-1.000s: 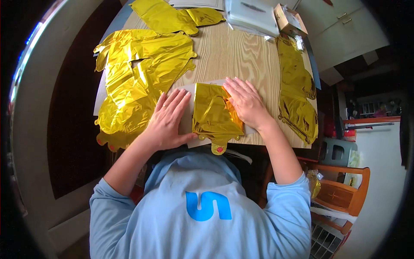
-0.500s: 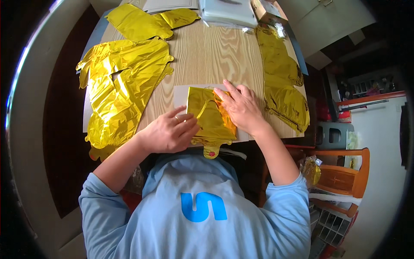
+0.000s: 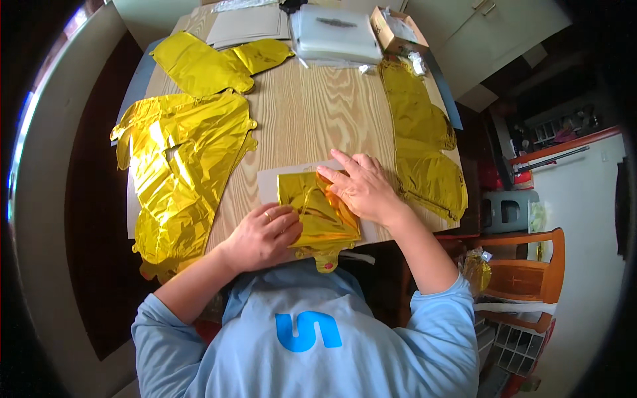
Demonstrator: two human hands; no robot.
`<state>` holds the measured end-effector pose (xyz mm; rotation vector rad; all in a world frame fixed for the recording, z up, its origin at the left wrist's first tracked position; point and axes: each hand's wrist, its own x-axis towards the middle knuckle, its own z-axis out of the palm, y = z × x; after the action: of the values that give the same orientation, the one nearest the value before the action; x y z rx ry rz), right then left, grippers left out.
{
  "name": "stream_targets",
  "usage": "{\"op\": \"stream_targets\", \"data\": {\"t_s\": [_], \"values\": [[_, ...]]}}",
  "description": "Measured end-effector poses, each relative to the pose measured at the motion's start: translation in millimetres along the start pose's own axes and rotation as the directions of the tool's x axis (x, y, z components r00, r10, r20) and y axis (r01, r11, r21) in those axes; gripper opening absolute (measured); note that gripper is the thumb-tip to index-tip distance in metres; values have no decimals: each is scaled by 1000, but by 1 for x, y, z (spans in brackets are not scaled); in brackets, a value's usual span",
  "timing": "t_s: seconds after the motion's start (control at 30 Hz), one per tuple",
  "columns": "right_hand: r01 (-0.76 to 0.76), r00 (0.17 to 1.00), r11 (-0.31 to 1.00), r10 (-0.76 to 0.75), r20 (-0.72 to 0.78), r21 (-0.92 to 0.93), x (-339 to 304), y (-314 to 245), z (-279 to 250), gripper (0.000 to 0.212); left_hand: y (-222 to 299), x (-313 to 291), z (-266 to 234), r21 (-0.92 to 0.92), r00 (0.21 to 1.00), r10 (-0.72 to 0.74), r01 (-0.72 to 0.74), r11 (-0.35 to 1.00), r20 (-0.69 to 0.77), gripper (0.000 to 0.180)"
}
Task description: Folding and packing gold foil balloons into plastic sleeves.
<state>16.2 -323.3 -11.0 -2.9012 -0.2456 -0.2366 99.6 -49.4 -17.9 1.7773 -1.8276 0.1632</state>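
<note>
A folded gold foil balloon [image 3: 308, 205] lies on a grey card [image 3: 269, 184] at the near edge of the table. Its small tab with a red spot hangs over the edge toward me. My left hand [image 3: 264, 233] has its fingers curled together at the balloon's left side, seemingly pinching the foil there; the fingertips are partly hidden. With fingers stretched out, my right hand [image 3: 363, 191] rests flat on the balloon's upper right part and the card beyond it.
Large gold foil balloons lie flat at left [image 3: 179, 172], far left [image 3: 206, 63] and right [image 3: 424, 132]. At the back are grey cards [image 3: 245, 26], a stack of clear plastic bags [image 3: 335, 36] and a cardboard box [image 3: 398, 33]. A wooden chair [image 3: 524, 272] stands right.
The view has shifted, so the table sits lower in the picture and more of its far end shows. My left fingers have curled in closer; my right hand stays on the folded balloon.
</note>
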Motion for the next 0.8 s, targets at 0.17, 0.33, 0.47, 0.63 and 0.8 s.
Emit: {"op": "stream_targets", "data": {"t_s": [0.17,0.33,0.47,0.63,0.8], "values": [[-377,925,842,361,117,385,59,55,-24,26,1,2,-1,29,999,-12,13,1000,-31,38],[-333,891,930,365,-269,159,139,161,-8,20,0,5,-3,13,999,-36,36,999,-12,38],[-359,896,930,321,-308,-75,168,209,3,16,-3,1,0,10,999,-39,39,999,3,42],[-327,921,926,267,-285,-190,151,195,15,15,-3,-2,-3,7,998,-66,65,998,20,41],[-331,888,907,393,-239,261,60,108,-13,12,-5,-5,4,-23,998,-56,56,998,-10,40]]}}
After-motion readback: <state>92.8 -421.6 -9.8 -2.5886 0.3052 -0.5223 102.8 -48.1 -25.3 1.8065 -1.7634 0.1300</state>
